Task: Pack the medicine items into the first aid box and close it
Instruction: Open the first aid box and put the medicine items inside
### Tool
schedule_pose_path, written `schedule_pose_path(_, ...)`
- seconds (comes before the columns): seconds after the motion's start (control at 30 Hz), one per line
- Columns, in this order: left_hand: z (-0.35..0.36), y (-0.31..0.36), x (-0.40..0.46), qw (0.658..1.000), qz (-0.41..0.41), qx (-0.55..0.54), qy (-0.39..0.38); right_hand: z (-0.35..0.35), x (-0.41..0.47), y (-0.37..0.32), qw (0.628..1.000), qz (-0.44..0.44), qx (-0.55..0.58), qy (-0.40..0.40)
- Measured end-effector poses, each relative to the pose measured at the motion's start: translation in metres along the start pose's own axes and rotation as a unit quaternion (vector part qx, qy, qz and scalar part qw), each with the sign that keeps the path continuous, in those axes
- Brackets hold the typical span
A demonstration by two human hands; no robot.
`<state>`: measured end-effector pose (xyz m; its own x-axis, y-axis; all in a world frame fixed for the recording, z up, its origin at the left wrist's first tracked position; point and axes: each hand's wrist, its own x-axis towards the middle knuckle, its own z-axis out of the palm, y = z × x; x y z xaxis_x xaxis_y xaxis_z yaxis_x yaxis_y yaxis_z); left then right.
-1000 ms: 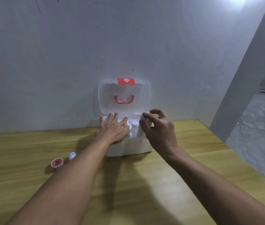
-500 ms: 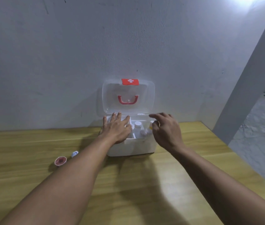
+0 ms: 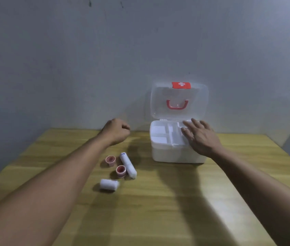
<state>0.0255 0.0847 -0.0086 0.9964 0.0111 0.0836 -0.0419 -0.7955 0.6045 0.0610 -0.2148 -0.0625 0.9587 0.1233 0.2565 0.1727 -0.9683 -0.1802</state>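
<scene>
On the wooden table [image 3: 158, 210], against the wall, first aid box [image 3: 176, 153] sits with clear lid [image 3: 179, 102] swung up and leaning back, so the top stays reachable. A white divided tray [image 3: 165, 134] sits in the box top; the compartments that show look bare, and anything below the tray is hidden. Right hand [image 3: 201, 137] lies flat, fingers spread, over the tray's right side, grasping nothing, likely seating the tray or steadying the box. Left hand [image 3: 116, 131] hovers left of the box, curled into a loose fist; cannot tell if anything is inside it. Unpacked items lie left of and nearer than the box: long white roll [image 3: 128, 165], two pink tape rolls [image 3: 110, 160] [image 3: 121, 170] touching or just beside it, short white bandage roll [image 3: 109, 184] nearest the camera. Judgement: packing is partway, four items still out, lid not yet closed.
</scene>
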Motion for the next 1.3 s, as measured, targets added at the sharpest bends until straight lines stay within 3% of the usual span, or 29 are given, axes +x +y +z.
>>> schedule_pose_path(0.17, -0.018, -0.044, -0.023, 0.990, -0.051, 0.036, -0.130, -0.001, -0.002, -0.003, 1.000, 0.006, 0.001, 0.010)
schedule_pose_path(0.33, 0.004, -0.067, -0.034, 0.988, -0.047, 0.060, -0.136, -0.009, -0.009, -0.011, 1.000, -0.013, -0.005, 0.019)
schedule_pose_path(0.53, 0.016, -0.074, -0.044, 0.991, -0.023, 0.100, -0.085, -0.016, -0.015, -0.018, 1.000, -0.013, -0.001, 0.024)
schedule_pose_path(0.8, 0.008, -0.068, -0.057, 0.976, 0.015, 0.042, -0.214, -0.016, -0.016, -0.015, 0.999, 0.001, 0.032, 0.032)
schedule_pose_path(1.1, 0.025, -0.062, -0.058, 0.993, 0.002, 0.055, -0.104, -0.017, -0.019, -0.017, 0.998, 0.020, 0.054, 0.034)
schedule_pose_path(1.3, 0.001, -0.017, -0.036, 0.995, 0.081, 0.037, -0.043, -0.016, -0.019, -0.017, 0.998, 0.019, 0.050, 0.035)
